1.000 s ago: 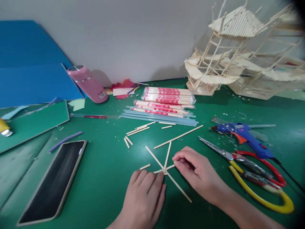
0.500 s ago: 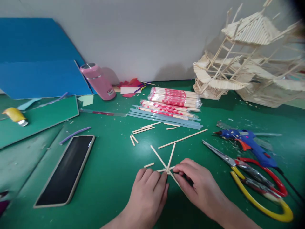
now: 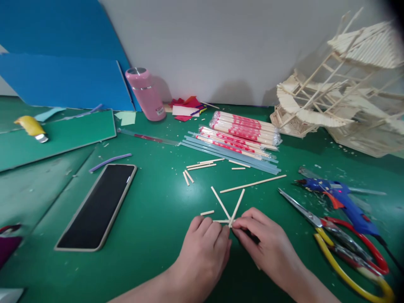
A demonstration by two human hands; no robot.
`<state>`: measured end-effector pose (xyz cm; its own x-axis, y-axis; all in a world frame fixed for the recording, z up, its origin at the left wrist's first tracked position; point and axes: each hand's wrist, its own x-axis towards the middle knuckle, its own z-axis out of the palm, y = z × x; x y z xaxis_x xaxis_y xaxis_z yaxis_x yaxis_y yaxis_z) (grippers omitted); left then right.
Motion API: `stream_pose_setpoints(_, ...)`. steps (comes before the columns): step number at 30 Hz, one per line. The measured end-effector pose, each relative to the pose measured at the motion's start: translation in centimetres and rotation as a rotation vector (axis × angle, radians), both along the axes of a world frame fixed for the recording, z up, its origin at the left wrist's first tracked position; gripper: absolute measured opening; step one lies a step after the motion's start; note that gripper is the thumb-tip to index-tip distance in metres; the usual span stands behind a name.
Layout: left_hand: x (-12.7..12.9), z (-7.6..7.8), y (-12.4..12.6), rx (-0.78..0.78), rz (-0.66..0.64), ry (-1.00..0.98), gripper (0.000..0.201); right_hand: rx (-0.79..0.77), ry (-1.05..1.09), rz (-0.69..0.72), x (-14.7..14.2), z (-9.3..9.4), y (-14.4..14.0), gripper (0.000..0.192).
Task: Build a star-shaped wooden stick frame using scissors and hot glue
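Note:
Several short wooden sticks fan out from one meeting point on the green table, like the spokes of a star. Over the near side of that point my left hand is closed, its fingertips pressed on the stick ends. My right hand pinches at the same joint from the right, thumb and forefinger together. The lower part of the star is hidden under both hands. Just left of it lies a loose short stick, and behind it a longer stick.
On the right lie scissors and a blue glue gun. Wrapped chopsticks and glue sticks lie behind. A stick-built model stands back right. On the left are a phone, pink bottle and yellow cutter.
The head view has turned, so most things sit further right in the picture. My right fingertips have come closer to the joint of the sticks. My left hand stays on it.

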<state>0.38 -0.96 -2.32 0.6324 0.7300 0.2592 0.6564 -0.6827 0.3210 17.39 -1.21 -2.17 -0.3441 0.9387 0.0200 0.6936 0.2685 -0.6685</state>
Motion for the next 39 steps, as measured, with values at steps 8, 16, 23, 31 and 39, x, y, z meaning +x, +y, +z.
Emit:
stream_pose_setpoints(8,-0.1,-0.3,-0.3,-0.046,0.007,0.024,0.013,-0.045,-0.058,0.029,0.0,0.1,0.0,0.017)
stream_pose_setpoints(16,-0.3,-1.0,-0.3,-0.046,-0.011,0.050,0.009,-0.075,-0.083,0.045,-0.1,0.4,0.3,0.017)
stream_pose_setpoints(23,-0.3,-1.0,-0.3,-0.030,-0.011,0.055,0.009,-0.066,-0.065,0.061,-0.1,0.2,0.3,0.017)
stream_pose_setpoints(31,-0.2,-0.9,-0.1,0.012,-0.009,0.050,0.008,-0.058,-0.064,0.066,-0.2,0.2,0.5,0.017)
stream_pose_setpoints(39,-0.1,-0.5,-0.1,0.028,0.005,0.026,0.012,-0.109,0.054,0.031,0.3,0.5,0.7,0.013)
